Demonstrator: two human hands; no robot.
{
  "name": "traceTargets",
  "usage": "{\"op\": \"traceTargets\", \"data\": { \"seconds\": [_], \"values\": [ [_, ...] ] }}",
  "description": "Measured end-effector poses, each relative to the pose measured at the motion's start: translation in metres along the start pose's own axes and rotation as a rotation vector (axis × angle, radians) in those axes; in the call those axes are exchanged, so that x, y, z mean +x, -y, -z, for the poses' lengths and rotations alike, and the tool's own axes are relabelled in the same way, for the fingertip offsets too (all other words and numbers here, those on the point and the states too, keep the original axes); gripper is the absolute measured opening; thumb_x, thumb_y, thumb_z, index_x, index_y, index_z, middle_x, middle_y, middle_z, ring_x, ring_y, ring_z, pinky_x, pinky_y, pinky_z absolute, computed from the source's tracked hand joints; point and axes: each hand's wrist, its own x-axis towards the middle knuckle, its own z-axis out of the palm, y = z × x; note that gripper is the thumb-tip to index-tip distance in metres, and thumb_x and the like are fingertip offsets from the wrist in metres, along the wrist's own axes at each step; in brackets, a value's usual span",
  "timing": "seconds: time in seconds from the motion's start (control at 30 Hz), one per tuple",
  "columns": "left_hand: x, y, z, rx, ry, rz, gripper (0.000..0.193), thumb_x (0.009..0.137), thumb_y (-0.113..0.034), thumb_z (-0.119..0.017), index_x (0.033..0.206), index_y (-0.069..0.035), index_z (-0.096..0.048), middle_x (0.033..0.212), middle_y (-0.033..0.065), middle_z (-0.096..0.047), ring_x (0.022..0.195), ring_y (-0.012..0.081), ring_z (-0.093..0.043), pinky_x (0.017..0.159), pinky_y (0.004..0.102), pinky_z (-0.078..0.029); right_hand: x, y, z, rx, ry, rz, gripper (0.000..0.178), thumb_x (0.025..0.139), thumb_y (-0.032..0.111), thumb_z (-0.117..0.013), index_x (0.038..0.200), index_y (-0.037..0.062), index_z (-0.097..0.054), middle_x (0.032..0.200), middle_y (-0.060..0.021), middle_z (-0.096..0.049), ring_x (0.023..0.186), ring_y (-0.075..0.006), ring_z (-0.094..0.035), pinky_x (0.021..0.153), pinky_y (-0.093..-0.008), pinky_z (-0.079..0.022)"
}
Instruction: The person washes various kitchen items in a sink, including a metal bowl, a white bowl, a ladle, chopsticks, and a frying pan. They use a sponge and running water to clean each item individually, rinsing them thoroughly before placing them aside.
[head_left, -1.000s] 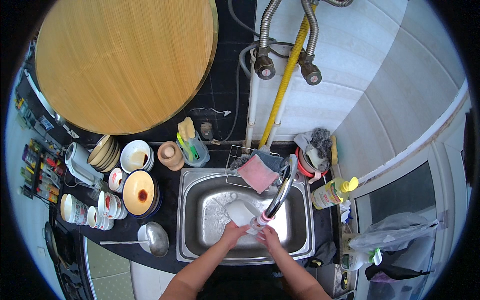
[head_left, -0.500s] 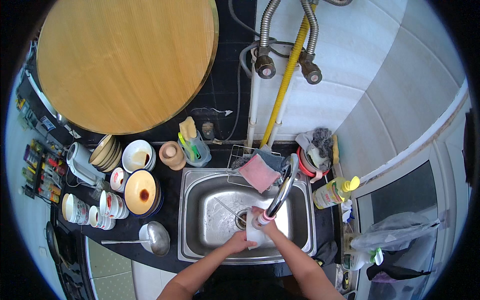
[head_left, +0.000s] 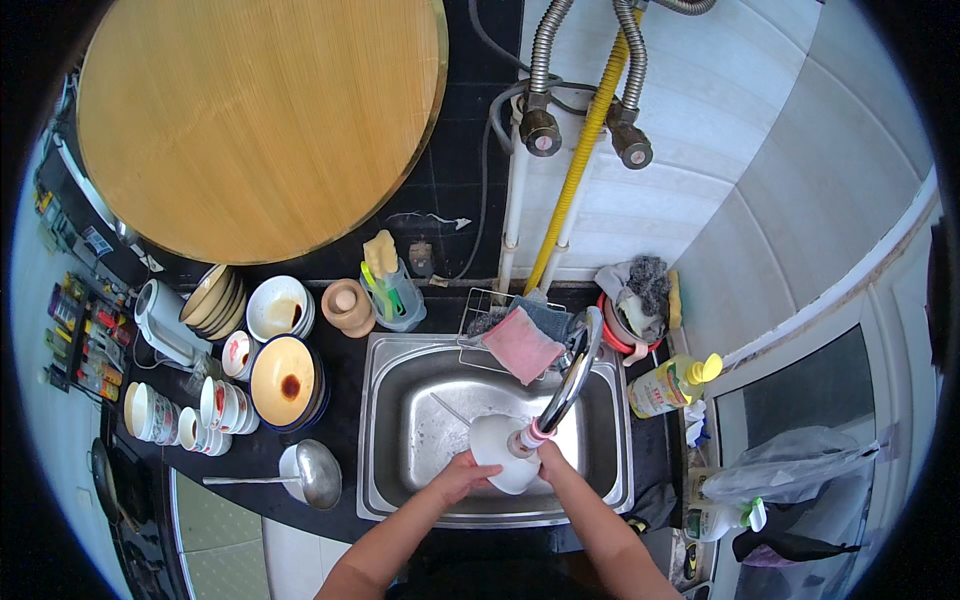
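Turned from edge-on to broadside since the earlier frame, the white bowl (head_left: 490,440) was under the tap (head_left: 574,385) over the sink (head_left: 403,470), grasped by the left hand (head_left: 466,478) and the partly hidden right hand (head_left: 552,463). Its washing looked unfinished; stained bowls (head_left: 283,372) on the desk (head_left: 345,410) apparently remained.

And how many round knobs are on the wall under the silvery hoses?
2. One round knob is left of the yellow hose, and the other knob is right of it. None seem hidden there.
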Motion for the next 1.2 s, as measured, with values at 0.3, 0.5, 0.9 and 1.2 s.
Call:
{"op": "traceTargets", "data": {
  "seconds": [0.3,0.5,0.9,1.2],
  "values": [
    [0.021,0.011,0.036,-0.387,-0.113,-0.136,0.036,0.08,-0.008,-0.056,0.114,-0.007,-0.044,0.11,0.0073,-0.052,0.099,0.0202,-0.052,0.086,0.0347,-0.043,-0.005,-0.023,-0.008,0.53,0.16,0.051,0.036,0.09,0.027,-0.038,0.12,0.0071,-0.038,0.116,-0.0087,-0.048,0.106,-0.0211,-0.048,0.091,-0.0356,-0.039],
    [0.009,0.012,0.068,-0.424,-0.006,-0.037,0.043,0.081,-0.011,-0.056,0.118,-0.002,-0.039,0.112,0.0121,-0.05,0.101,0.0229,-0.052,0.086,0.0361,-0.043,-0.021,-0.016,-0.029,0.617,0.197,0.09,0.03,0.087,0.012,-0.043,0.117,0.009,-0.041,0.114,-0.0077,-0.05,0.104,-0.0194,-0.049,0.091,-0.0337,-0.039],
    [0.002,-0.015,-0.012,0.245,-0.307,0.236,0.064,0.073,-0.034,-0.06,0.121,-0.001,-0.032,0.103,0.0166,-0.051,0.073,0.0235,-0.06,0.053,0.0336,-0.052,-0.089,-0.012,-0.041,-1.261,0.092,0.682,0.023,0.077,0.013,-0.056,0.1,0.009,-0.054,0.091,-0.011,-0.059,0.083,-0.0274,-0.057,0.072,-0.035,-0.045],
    [0.001,0.035,0.034,0.018,-0.427,-0.065,0.056,0.069,0.009,-0.043,0.122,-0.004,-0.032,0.109,0.018,-0.047,0.088,0.0351,-0.055,0.058,0.0407,-0.055,-0.094,0.0,-0.013,-1.131,0.043,0.856,0.03,0.078,0.017,-0.057,0.106,0.008,-0.055,0.107,-0.0125,-0.054,0.098,-0.0261,-0.052,0.085,-0.0327,-0.04]
  ]
}}
